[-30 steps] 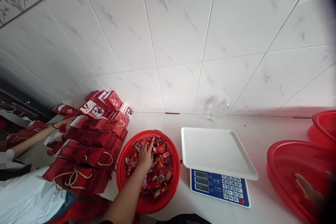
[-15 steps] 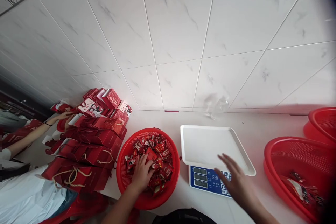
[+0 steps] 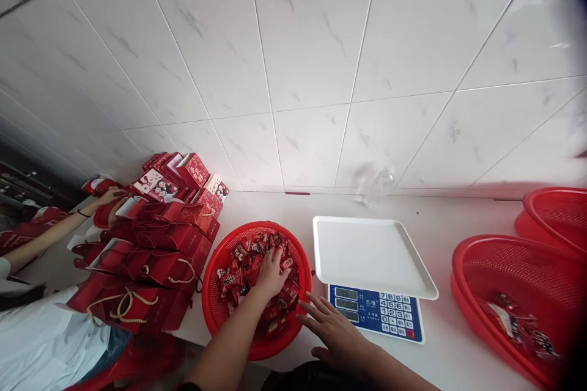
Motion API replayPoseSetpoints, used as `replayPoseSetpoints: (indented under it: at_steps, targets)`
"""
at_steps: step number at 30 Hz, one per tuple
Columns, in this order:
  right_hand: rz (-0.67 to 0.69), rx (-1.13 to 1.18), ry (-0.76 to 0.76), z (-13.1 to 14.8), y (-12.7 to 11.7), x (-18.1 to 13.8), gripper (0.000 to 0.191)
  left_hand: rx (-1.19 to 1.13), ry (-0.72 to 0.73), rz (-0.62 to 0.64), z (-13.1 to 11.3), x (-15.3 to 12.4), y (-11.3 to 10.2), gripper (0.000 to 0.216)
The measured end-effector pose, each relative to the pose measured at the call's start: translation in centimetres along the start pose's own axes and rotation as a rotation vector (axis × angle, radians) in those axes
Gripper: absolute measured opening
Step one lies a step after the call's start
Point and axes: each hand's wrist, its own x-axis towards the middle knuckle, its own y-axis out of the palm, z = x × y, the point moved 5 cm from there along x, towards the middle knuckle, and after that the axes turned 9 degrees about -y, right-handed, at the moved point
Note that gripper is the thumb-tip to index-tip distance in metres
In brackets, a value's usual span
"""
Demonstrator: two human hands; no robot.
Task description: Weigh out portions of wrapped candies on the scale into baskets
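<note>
A red plastic basket [image 3: 211,321] holds many small candies [image 3: 232,281] in red wrappers. My left hand [image 3: 271,275] is inside it, palm down on the candies with its fingers stretched out; anything under the palm is hidden. At the basket's right rim my right hand [image 3: 332,327] hovers with fingers spread and nothing in it. Just beyond that hand stands a digital scale [image 3: 376,311] with a blue keypad. Its white tray [image 3: 367,250] bears nothing.
Red gift boxes [image 3: 169,250] with rope handles are stacked at left, beside a co-worker's arm [image 3: 50,232]. Two more red baskets [image 3: 495,250] [image 3: 550,208] stand at right, the nearer with a few packets. A clear plastic object [image 3: 380,186] lies by the wall.
My right hand has swung left from over the scale's keypad to the basket's rim. My left hand has shifted right and slightly away from me across the candies.
</note>
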Motion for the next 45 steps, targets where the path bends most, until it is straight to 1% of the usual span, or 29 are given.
replayPoseSetpoints:
  at_steps: [2,3,5,8,12,18,20,23,25,27,29,31,32,33,35,38,40,42,44,45]
  targets:
    - [0.001,0.014,0.009,-0.1,0.3,-0.1,0.072,0.087,-0.03,0.025,-0.4,0.7,0.1,0.063]
    - [0.001,0.02,0.012,0.0,0.4,-0.2,0.072,0.137,-0.023,0.031,-0.5,0.8,0.1,0.06]
    - [-0.002,0.027,0.009,0.1,0.4,-0.2,0.072,0.211,0.009,0.038,-0.6,0.7,0.0,0.048]
    - [-0.008,0.024,0.007,0.3,0.3,-0.2,0.072,0.227,0.041,0.064,-0.5,0.2,-0.1,0.027]
    - [-0.001,0.012,0.026,0.3,0.1,-0.3,0.072,0.188,0.083,0.134,-0.2,-0.4,-0.6,0.017]
    - [-0.023,0.006,0.024,0.3,0.1,-0.3,0.072,0.036,0.109,0.177,0.2,-0.7,-2.1,0.015]
    - [-0.024,0.005,0.016,0.2,0.2,-0.3,0.072,-0.031,0.113,0.163,0.3,-0.9,-2.8,0.018]
    - [-0.034,0.022,0.011,0.0,0.2,-0.4,0.072,-0.119,0.112,0.108,0.4,-1.3,-3.9,0.025]
    - [-0.046,0.066,0.01,0.0,0.2,-0.4,0.069,-0.235,0.104,0.109,0.3,-1.9,-4.5,0.03]
    - [-0.117,0.176,0.008,0.0,-0.1,-0.5,0.061,-0.414,0.099,0.164,-0.3,-3.0,-4.7,0.034]
    - [-0.285,0.381,0.033,-0.2,-0.8,-0.6,0.056,-0.571,0.118,0.255,-1.4,-4.5,-4.4,0.036]
    - [-0.472,0.651,0.082,-0.7,-1.5,-0.8,0.058,-0.607,0.175,0.326,-2.9,-6.2,-3.8,0.032]
    - [-0.537,0.78,0.111,-1.0,-1.7,-0.9,0.06,-0.589,0.205,0.336,-3.7,-6.9,-3.4,0.029]
    - [-0.574,0.886,0.138,-1.2,-1.8,-0.9,0.061,-0.554,0.231,0.33,-4.4,-7.6,-3.0,0.027]
    - [-0.606,1.007,0.199,-1.6,-1.9,-1.1,0.057,-0.46,0.275,0.282,-5.6,-8.5,-2.4,0.024]
    - [-0.639,1.066,0.283,-2.0,-1.8,-1.6,0.043,-0.376,0.307,0.253,-6.4,-9.0,-1.6,0.024]
    - [-0.656,1.146,0.311,-2.1,-1.7,-2.2,0.035,-0.39,0.3,0.259,-6.4,-9.1,-1.4,0.025]
    - [-0.688,1.28,0.32,-2.2,-1.6,-2.7,0.024,-0.444,0.285,0.25,-6.3,-9.2,-1.3,0.027]
    - [-0.724,1.412,0.338,-2.3,-1.4,-3.2,0.016,-0.499,0.26,0.226,-6.2,-9.3,-1.4,0.024]
    - [-0.729,1.458,0.357,-2.3,-1.4,-3.4,0.015,-0.518,0.249,0.221,-6.2,-9.4,-1.3,0.021]
